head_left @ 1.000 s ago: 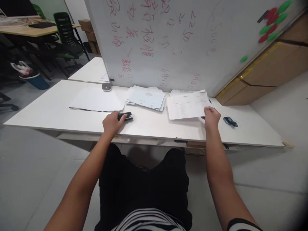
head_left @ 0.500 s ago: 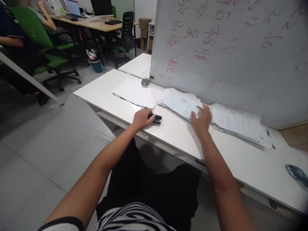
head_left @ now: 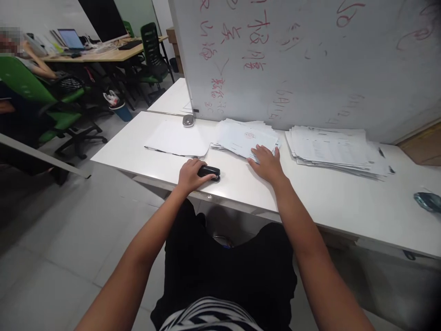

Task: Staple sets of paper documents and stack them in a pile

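Observation:
Near the front edge of the white desk (head_left: 237, 193), my left hand (head_left: 190, 176) is wrapped round one end of a black stapler (head_left: 211, 173). The stapler's other end sticks out to the right. My right hand (head_left: 268, 163) lies with fingers spread on the near right corner of the middle paper stack (head_left: 237, 136), whose top sheet is pale blue with a red emblem. To the left, a white sheet (head_left: 179, 139) lies on top of something with a dark edge. A second, thicker paper stack (head_left: 330, 147) lies to the right of my right hand.
A whiteboard (head_left: 310, 82) with red writing stands along the desk's back. A computer mouse (head_left: 188, 121) is by its left end; a dark blue-green object (head_left: 427, 201) lies far right. Beyond, a person sits in a green chair (head_left: 20, 82) near a blue bin (head_left: 121, 111).
My right hand has come down onto the middle stack and its fingers have spread. My left hand still holds the stapler, now set flatter on the desk. The view has shifted to the right.

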`<state>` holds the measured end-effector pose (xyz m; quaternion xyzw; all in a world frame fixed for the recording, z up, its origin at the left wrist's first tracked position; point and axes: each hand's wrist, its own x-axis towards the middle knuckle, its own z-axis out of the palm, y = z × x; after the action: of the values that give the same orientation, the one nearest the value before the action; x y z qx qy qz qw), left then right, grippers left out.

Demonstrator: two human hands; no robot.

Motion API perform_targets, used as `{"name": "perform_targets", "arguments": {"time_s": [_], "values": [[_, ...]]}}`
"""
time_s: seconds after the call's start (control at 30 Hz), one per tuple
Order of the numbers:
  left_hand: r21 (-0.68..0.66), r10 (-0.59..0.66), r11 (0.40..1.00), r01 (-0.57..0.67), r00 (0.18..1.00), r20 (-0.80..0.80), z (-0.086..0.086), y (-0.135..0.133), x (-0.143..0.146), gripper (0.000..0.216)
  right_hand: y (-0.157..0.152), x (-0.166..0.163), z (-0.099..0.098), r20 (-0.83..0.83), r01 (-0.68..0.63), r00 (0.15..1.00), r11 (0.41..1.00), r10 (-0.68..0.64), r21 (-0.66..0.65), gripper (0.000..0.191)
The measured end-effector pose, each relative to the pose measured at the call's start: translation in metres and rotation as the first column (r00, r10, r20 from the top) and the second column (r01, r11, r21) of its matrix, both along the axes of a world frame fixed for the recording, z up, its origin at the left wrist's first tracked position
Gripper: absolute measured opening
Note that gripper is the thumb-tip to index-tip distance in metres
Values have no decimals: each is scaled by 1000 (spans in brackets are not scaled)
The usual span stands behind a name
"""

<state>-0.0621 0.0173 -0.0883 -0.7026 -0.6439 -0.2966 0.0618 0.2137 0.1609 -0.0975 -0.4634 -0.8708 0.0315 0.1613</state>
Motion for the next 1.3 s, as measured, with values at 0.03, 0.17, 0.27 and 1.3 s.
{"name": "perform_targets", "arguments": {"time_s": [0.03,0.17,0.27,1.3], "values": [[10,8,1000,-8,1000,0,0,0,0,43,0,-1,0,0,-1,1000,1000,1,-4,51],[12,78,997,-78,997,1,-2,0,-1,41,-2,-2,0,-44,8,999,999,-10,-49,49],[3,111,994,-111,994,24,-3,2,-2,38,-2,-1,0,-132,31,990,992,-47,-120,48],[-91,118,989,-112,991,57,-1,4,0,35,2,-5,-2,-258,82,955,969,-143,-231,56]]}}
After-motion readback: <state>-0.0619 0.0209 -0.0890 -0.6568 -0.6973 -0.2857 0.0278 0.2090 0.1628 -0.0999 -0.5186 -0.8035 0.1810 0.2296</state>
